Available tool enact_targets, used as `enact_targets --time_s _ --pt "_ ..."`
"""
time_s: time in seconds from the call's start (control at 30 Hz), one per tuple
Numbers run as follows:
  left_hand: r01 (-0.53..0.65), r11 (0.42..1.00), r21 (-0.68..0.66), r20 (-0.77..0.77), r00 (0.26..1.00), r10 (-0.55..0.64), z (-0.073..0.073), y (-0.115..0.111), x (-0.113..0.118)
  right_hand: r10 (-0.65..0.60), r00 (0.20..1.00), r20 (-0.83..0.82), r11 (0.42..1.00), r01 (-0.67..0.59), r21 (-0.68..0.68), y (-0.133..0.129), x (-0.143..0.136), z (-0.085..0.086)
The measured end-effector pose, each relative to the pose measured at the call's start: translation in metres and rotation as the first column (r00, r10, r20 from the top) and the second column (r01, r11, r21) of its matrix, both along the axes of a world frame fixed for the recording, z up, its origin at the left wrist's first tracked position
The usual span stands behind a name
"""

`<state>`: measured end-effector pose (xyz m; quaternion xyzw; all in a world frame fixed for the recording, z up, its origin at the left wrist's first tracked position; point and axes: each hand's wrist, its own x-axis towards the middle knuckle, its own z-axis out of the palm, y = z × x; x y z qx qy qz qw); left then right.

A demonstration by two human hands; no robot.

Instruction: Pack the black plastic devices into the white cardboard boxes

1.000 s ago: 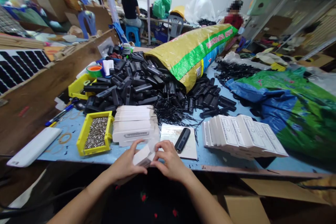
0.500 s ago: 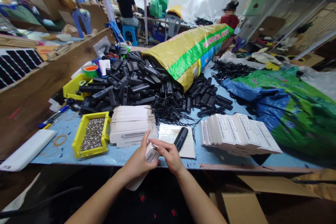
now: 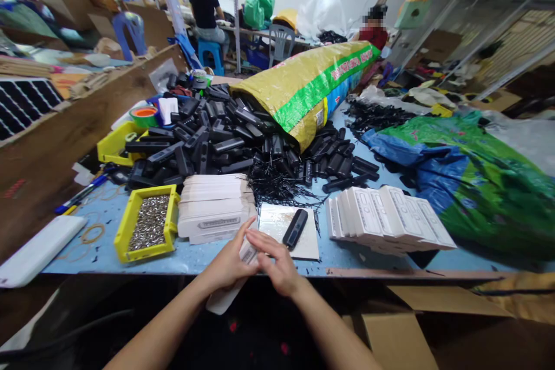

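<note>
My left hand (image 3: pixel 232 263) is closed round a narrow white box (image 3: pixel 226 299), which tilts down toward my lap at the table's front edge. Against the box's upper end rest the bent fingers of my right hand (image 3: pixel 277 260); whether they grip it is hard to tell. Just beyond my hands a black plastic piece (image 3: pixel 295 229) lies on a white square plate (image 3: pixel 310 250). To the left stands a stack of flat white boxes (image 3: pixel 217 208), and left of that a yellow bin (image 3: pixel 121 243) of small metal parts.
Black plastic pieces (image 3: pixel 208 139) are heaped behind, under a yellow sack (image 3: pixel 277 87). White printed boxes (image 3: pixel 385 214) lie in a row on the right, beside a green and blue bag (image 3: pixel 485 185). Open cardboard (image 3: pixel 390 338) sits below the edge. People sit far back.
My right fingers have moved closer over the upper end of the white box. The whole view has shifted slightly.
</note>
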<state>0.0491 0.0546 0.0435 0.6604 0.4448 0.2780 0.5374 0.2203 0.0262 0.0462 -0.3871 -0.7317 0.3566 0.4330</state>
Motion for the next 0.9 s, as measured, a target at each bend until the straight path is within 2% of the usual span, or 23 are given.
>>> enact_targets --time_s 0.03,0.1,0.17,0.2,0.23,0.27,0.3,0.33,0.37,0.4,0.47,0.5,0.57,0.6,0.63,0.67,0.7,0.73,0.77,0.8,0.83,0.87,0.9 --pt "-0.054 0.992 -0.11 0.033 0.998 0.058 -0.002 0.001 -0.007 0.047 0.986 0.16 0.999 -0.046 -0.008 0.004 0.017 -0.003" --pt "-0.143 0.915 -0.378 0.159 0.963 0.216 -0.005 0.003 -0.025 -0.002 0.87 0.493 1.0 0.012 -0.018 0.014 0.053 -0.01" --pt "-0.148 0.788 -0.597 0.325 0.854 0.406 -0.006 0.006 -0.041 -0.068 0.713 0.698 0.996 0.093 0.003 0.021 0.083 -0.014" --pt "-0.155 0.725 -0.671 0.377 0.771 0.514 -0.006 0.006 -0.046 -0.078 0.694 0.716 0.994 0.108 0.004 0.023 0.091 -0.014" --pt "-0.185 0.665 -0.723 0.397 0.677 0.62 -0.008 0.006 -0.048 -0.093 0.733 0.674 0.992 0.126 -0.001 0.022 0.095 -0.012" --pt "-0.235 0.609 -0.757 0.391 0.584 0.711 -0.009 0.004 -0.047 -0.131 0.816 0.563 0.986 0.165 -0.01 0.02 0.092 -0.01" --pt "-0.291 0.552 -0.781 0.369 0.498 0.785 -0.011 0.002 -0.043 -0.203 0.903 0.378 0.973 0.229 -0.024 0.017 0.085 -0.007" --pt "-0.334 0.499 -0.799 0.343 0.429 0.836 -0.012 -0.002 -0.035 -0.294 0.945 0.141 0.951 0.305 -0.056 0.014 0.073 -0.004" --pt "-0.353 0.461 -0.814 0.324 0.384 0.865 -0.014 -0.006 -0.026 -0.384 0.918 -0.098 0.922 0.375 -0.101 0.01 0.058 -0.001" --pt "-0.348 0.443 -0.826 0.316 0.365 0.876 -0.015 -0.011 -0.016 -0.449 0.843 -0.296 0.894 0.425 -0.143 0.007 0.042 0.001" --pt "-0.284 0.458 -0.842 0.319 0.421 0.849 -0.017 -0.021 0.001 -0.484 0.719 -0.498 0.867 0.472 -0.162 0.003 0.01 0.002" --pt "-0.232 0.492 -0.839 0.33 0.502 0.8 -0.018 -0.026 0.006 -0.476 0.713 -0.515 0.868 0.474 -0.147 0.002 -0.003 0.001" --pt "-0.19 0.623 -0.759 0.33 0.713 0.619 -0.022 -0.033 0.008 -0.447 0.749 -0.488 0.883 0.455 -0.111 0.0 -0.021 -0.002" --pt "-0.247 0.718 -0.651 0.279 0.801 0.529 -0.025 -0.035 0.005 -0.436 0.763 -0.477 0.89 0.445 -0.101 -0.001 -0.025 -0.004" --pt "-0.337 0.813 -0.475 0.193 0.861 0.47 -0.029 -0.036 0.0 -0.422 0.775 -0.471 0.898 0.43 -0.098 -0.002 -0.027 -0.005" --pt "-0.413 0.878 -0.241 0.094 0.891 0.445 -0.033 -0.036 -0.006 -0.387 0.8 -0.458 0.917 0.388 -0.097 -0.001 -0.026 -0.006" --pt "-0.438 0.899 -0.005 0.005 0.899 0.438 -0.036 -0.035 -0.011 -0.317 0.849 -0.423 0.947 0.309 -0.091 0.002 -0.022 -0.007" --pt "-0.405 0.899 0.168 -0.071 0.904 0.421 -0.039 -0.034 -0.016 -0.226 0.907 -0.356 0.974 0.208 -0.088 0.008 -0.015 -0.007" --pt "-0.336 0.906 0.258 -0.14 0.915 0.379 -0.04 -0.032 -0.02 -0.154 0.956 -0.251 0.986 0.133 -0.097 0.016 -0.005 -0.006" --pt "-0.265 0.922 0.283 -0.197 0.924 0.326 -0.041 -0.03 -0.023 -0.141 0.986 -0.086 0.984 0.13 -0.121 0.028 0.008 -0.006" --pt "-0.221 0.934 0.282 -0.237 0.927 0.291 -0.04 -0.027 -0.025 -0.181 0.979 0.096 0.972 0.193 -0.136 0.043 0.025 -0.006" --pt "-0.212 0.934 0.287 -0.256 0.923 0.288 -0.039 -0.025 -0.026 -0.325 0.895 0.306 0.92 0.374 -0.117 0.059 0.043 -0.007" --pt "-0.226 0.924 0.307 -0.257 0.915 0.31 -0.037 -0.022 -0.027 -0.445 0.708 0.549 0.826 0.561 -0.055 0.075 0.063 -0.009"
